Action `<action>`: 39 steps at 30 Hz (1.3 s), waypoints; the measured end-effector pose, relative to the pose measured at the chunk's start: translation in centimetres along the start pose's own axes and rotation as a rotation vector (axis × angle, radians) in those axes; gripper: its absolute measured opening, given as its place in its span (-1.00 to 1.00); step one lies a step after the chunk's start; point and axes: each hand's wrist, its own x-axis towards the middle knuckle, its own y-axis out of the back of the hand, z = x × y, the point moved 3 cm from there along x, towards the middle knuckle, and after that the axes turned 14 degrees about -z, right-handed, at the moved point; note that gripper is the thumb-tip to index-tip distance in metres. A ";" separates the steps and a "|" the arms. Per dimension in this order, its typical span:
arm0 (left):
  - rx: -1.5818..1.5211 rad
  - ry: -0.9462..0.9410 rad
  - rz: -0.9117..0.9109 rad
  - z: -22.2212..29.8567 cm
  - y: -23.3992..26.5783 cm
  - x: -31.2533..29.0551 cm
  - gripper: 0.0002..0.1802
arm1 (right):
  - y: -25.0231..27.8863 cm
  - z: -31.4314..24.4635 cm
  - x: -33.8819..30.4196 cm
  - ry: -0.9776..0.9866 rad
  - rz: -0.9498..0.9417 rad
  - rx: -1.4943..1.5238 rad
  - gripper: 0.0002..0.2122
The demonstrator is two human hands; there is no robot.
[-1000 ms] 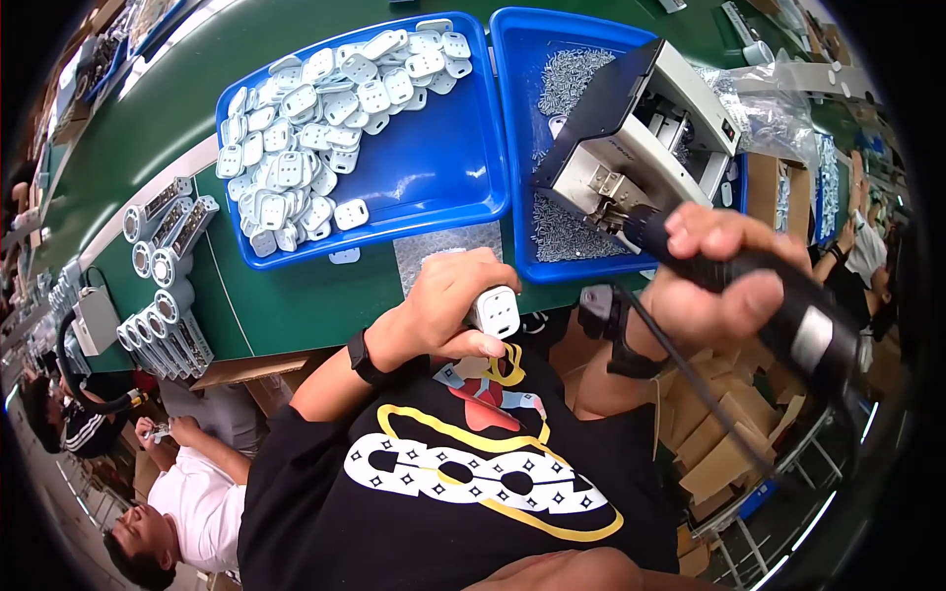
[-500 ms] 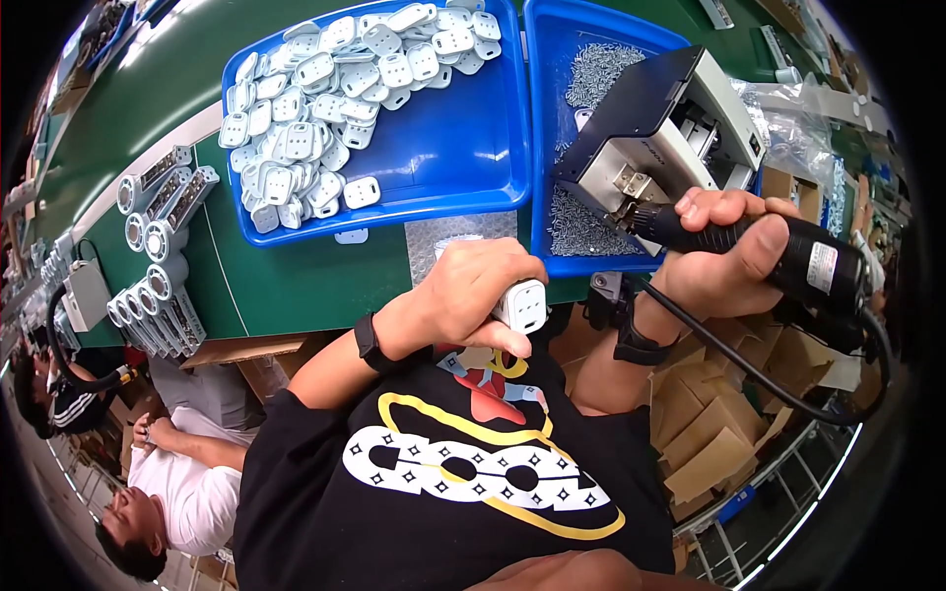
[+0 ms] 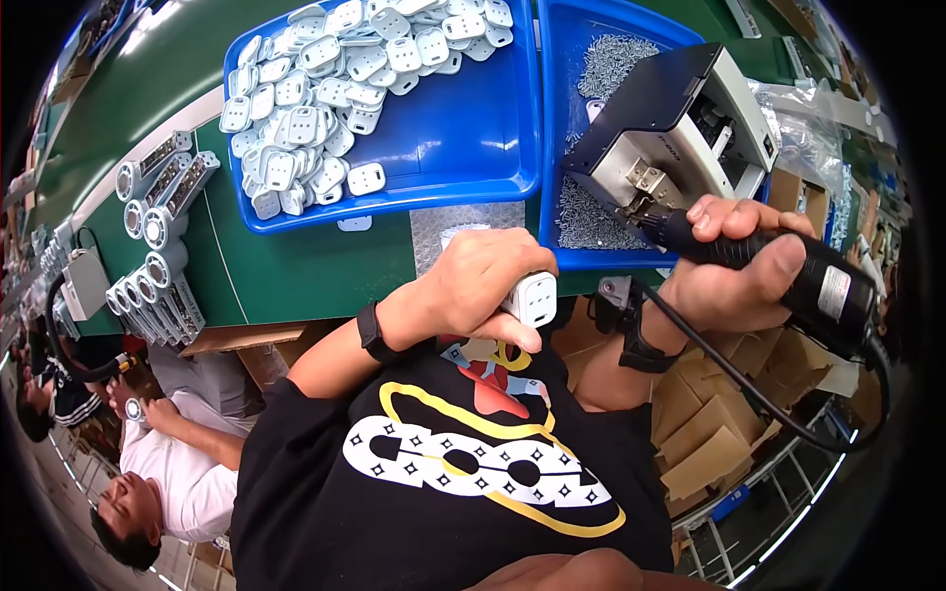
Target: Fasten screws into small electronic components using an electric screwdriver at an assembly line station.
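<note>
My left hand (image 3: pixel 483 281) is wrapped round a white plastic housing (image 3: pixel 535 299), whose rounded end face with several small holes points toward my chest. Most of that housing is hidden by my fingers. In my right hand (image 3: pixel 749 256) is a black electric screwdriver (image 3: pixel 823 286), lying nearly level with its cable trailing down. Its front end meets the metal outlet of a black and white screw feeder (image 3: pixel 641 123); the bit's tip is too small to make out.
A blue tray (image 3: pixel 473 148) holds many light plates (image 3: pixel 301 126). Another blue tray (image 3: pixel 557 25) holds loose screws (image 3: pixel 591 217) round the feeder. Round-headed grey parts (image 3: pixel 158 231) lie on the green table at left. Cardboard boxes (image 3: pixel 709 433) stand at lower right; a person (image 3: pixel 182 463) sits lower left.
The screwdriver and my right hand have shifted slightly right and down along with the scene. My left hand keeps its hold on the housing. The seated person's hands have moved.
</note>
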 end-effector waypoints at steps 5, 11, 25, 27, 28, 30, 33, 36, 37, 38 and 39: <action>0.009 -0.016 0.016 -0.3 -0.1 -0.1 -0.14 | 0.4 -3.7 -2.0 0.160 -0.100 0.377 -0.51; -0.004 -0.013 0.011 -0.1 -0.1 0.3 -0.15 | -0.2 0.0 1.0 0.050 0.062 -0.072 -0.50; -0.018 0.036 -0.038 0.4 0.5 0.6 -0.25 | -0.1 -8.7 -2.6 0.054 -0.653 0.501 -0.55; -0.002 0.018 -0.018 0.2 0.4 0.6 -0.23 | -1.5 -6.7 -3.4 0.214 -0.472 0.662 -0.42; 0.016 0.002 -0.003 0.2 0.2 0.3 -0.20 | -1.7 -6.3 -3.4 0.210 -0.480 0.675 -0.42; 0.011 -0.026 0.006 0.2 0.1 0.5 -0.18 | -1.8 -6.2 -3.3 0.217 -0.494 0.680 -0.43; -0.001 -0.029 0.025 0.2 0.0 0.6 -0.18 | -1.8 -6.2 -3.5 0.212 -0.478 0.680 -0.43; -0.004 -0.030 0.018 0.1 -0.1 0.6 -0.17 | -1.7 -6.2 -3.9 0.196 -0.422 0.674 -0.43; -0.006 -0.030 0.014 0.1 -0.1 0.6 -0.17 | -1.6 -6.3 -4.1 0.211 -0.424 0.653 -0.43; -0.007 -0.031 0.011 0.1 -0.1 0.6 -0.17 | -1.5 -6.4 -4.2 0.224 -0.428 0.634 -0.43; -0.001 -0.026 -0.001 0.1 -0.2 0.5 -0.17 | -1.4 -6.5 -4.3 0.236 -0.432 0.615 -0.43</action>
